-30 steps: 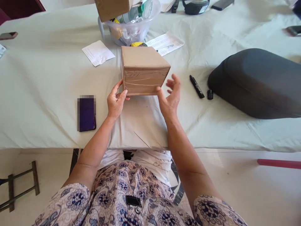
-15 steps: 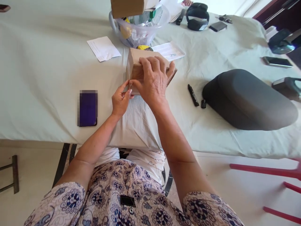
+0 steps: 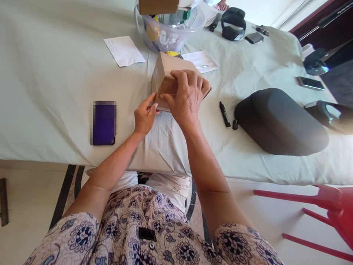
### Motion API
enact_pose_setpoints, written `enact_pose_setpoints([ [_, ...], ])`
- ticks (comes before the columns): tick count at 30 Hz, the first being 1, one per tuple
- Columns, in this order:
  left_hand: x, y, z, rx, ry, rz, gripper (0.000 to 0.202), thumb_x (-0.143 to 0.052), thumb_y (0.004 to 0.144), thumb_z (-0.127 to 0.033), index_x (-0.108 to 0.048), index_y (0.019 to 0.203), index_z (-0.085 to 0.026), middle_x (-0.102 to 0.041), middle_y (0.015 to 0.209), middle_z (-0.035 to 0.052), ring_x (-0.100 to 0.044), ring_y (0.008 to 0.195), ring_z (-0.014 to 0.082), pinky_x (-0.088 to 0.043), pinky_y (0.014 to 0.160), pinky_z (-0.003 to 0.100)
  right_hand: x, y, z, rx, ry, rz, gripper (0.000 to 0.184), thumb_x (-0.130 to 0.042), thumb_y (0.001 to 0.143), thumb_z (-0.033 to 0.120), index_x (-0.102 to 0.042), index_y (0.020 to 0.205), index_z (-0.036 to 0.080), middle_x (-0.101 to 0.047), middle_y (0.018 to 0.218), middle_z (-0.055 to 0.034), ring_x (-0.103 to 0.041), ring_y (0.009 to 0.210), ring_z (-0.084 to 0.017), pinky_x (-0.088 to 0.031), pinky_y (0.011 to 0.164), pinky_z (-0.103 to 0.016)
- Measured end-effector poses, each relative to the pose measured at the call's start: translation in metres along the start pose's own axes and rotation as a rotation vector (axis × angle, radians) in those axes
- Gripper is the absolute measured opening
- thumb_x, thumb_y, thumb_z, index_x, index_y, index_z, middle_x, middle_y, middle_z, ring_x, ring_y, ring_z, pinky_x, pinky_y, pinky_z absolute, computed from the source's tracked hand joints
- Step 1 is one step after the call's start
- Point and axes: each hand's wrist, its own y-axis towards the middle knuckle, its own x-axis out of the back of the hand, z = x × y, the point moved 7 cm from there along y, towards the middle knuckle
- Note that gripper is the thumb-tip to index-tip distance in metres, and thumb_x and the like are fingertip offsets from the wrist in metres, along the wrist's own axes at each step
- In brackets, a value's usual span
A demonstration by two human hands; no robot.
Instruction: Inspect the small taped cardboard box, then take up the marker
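Observation:
A brown taped cardboard box (image 3: 165,66) sits on the white-covered table (image 3: 55,73) in front of me. My right hand (image 3: 186,94) lies over its near top edge, fingers curled down on the box and gripping it. My left hand (image 3: 145,116) pinches at the box's lower left corner with thumb and fingers together; I cannot make out whether it holds tape. A black marker (image 3: 224,114) and its cap (image 3: 235,124) lie just right of the box.
A dark phone (image 3: 104,123) lies left of my hands. Behind the box stand a clear plastic tub (image 3: 168,31) of items, paper slips (image 3: 124,50) and a yellow tape measure (image 3: 173,54). A big dark case (image 3: 278,123) is at right. Red stool (image 3: 331,206) on the floor.
A second ago my right hand hovered open beside the box; it came down on top and now grips the near edge. My left hand stays at the corner. My view swung rightwards.

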Motion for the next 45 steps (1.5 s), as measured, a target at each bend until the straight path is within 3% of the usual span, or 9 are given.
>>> enact_pose_setpoints([
  [8, 0.007, 0.006, 0.009, 0.016, 0.008, -0.031, 0.059, -0.063, 0.087, -0.066, -0.067, 0.133, -0.029, -0.069, 0.137, 0.0054, -0.076, 0.094, 0.0198, -0.068, 0.073, 0.029, 0.027, -0.005, 0.004, 0.084, 0.128, -0.100, 0.045, -0.072, 0.087, 0.042, -0.058, 0.129, 0.032, -0.056, 0.141, -0.0090, -0.047, 0.139, -0.035, -0.029, 0.122, -0.063],
  [12, 0.012, 0.009, 0.012, 0.032, -0.008, -0.082, 0.061, -0.066, 0.084, -0.069, -0.069, 0.127, -0.026, -0.070, 0.134, 0.0049, -0.076, 0.097, 0.0212, -0.066, 0.066, 0.026, 0.076, -0.023, -0.072, -0.024, 0.128, -0.383, 0.022, -0.054, 0.097, 0.030, -0.064, 0.116, 0.027, -0.065, 0.119, -0.0106, -0.059, 0.122, -0.028, -0.041, 0.115, -0.054],
  [17, 0.009, 0.005, 0.003, 0.045, 0.004, -0.085, 0.058, -0.069, 0.082, -0.066, -0.068, 0.119, -0.022, -0.070, 0.131, 0.0074, -0.075, 0.093, 0.0210, -0.065, 0.061, 0.025, 0.073, -0.073, -0.199, -0.640, -0.232, -0.092, 0.043, -0.061, 0.082, 0.018, -0.068, 0.124, 0.022, -0.058, 0.133, -0.0169, -0.052, 0.128, -0.039, -0.038, 0.107, -0.068],
  [20, 0.009, 0.000, -0.001, 0.093, -0.014, -0.100, 0.047, -0.073, 0.083, -0.057, -0.066, 0.112, -0.021, -0.070, 0.129, 0.0081, -0.075, 0.095, 0.0213, -0.063, 0.058, 0.023, 0.064, -0.104, -0.222, -0.810, -0.370, 0.116, 0.049, -0.052, 0.086, 0.015, -0.067, 0.132, 0.022, -0.059, 0.135, -0.0178, -0.053, 0.125, -0.037, -0.040, 0.106, -0.060],
  [25, 0.005, -0.004, 0.001, 0.181, -0.087, -0.097, 0.033, -0.076, 0.081, -0.043, -0.062, 0.101, -0.021, -0.067, 0.124, 0.0080, -0.074, 0.082, 0.0164, -0.061, 0.055, 0.022, 0.061, -0.116, -0.205, -0.809, -0.304, 0.082, 0.045, -0.046, 0.084, 0.013, -0.076, 0.117, 0.019, -0.065, 0.110, -0.0134, -0.057, 0.110, -0.028, -0.044, 0.099, -0.045],
  [29, 0.002, -0.005, 0.002, 0.217, -0.150, -0.084, 0.029, -0.075, 0.080, -0.036, -0.061, 0.100, -0.020, -0.065, 0.123, 0.0083, -0.072, 0.077, 0.0146, -0.062, 0.056, 0.024, 0.058, -0.124, -0.190, -0.884, 0.201, -0.178, 0.039, -0.054, 0.079, 0.023, -0.073, 0.112, 0.018, -0.060, 0.086, -0.0039, -0.059, 0.080, -0.018, -0.049, 0.078, -0.033],
  [35, 0.001, -0.007, 0.002, 0.269, -0.212, -0.104, 0.024, -0.075, 0.078, -0.030, -0.061, 0.094, -0.020, -0.065, 0.117, 0.0088, -0.070, 0.078, 0.0157, -0.061, 0.057, 0.025, 0.064, -0.120, -0.136, -0.576, 0.780, -0.478, 0.046, -0.046, 0.087, 0.058, -0.065, 0.118, 0.029, -0.063, 0.101, -0.0033, -0.066, 0.094, -0.017, -0.052, 0.072, -0.029],
  [41, 0.001, -0.009, 0.004, 0.336, -0.230, -0.126, 0.019, -0.073, 0.077, -0.024, -0.062, 0.092, -0.019, -0.067, 0.113, 0.0097, -0.069, 0.081, 0.0174, -0.060, 0.057, 0.026, 0.074, -0.095, -0.061, -0.049, 0.683, -0.720, 0.031, -0.069, 0.086, 0.047, -0.056, 0.109, 0.031, -0.052, 0.082, 0.0024, -0.057, 0.069, -0.014, -0.051, 0.067, -0.031],
  [45, 0.001, -0.010, 0.004, 0.359, -0.246, -0.134, 0.019, -0.073, 0.075, -0.023, -0.060, 0.089, -0.019, -0.067, 0.107, 0.0081, -0.067, 0.078, 0.0149, -0.060, 0.058, 0.025, 0.046, -0.082, -0.015, 0.117, 0.411, -0.572, 0.028, -0.060, 0.096, 0.052, -0.052, 0.093, 0.026, -0.053, 0.076, 0.0009, -0.057, 0.066, -0.015, -0.050, 0.064, -0.033],
])
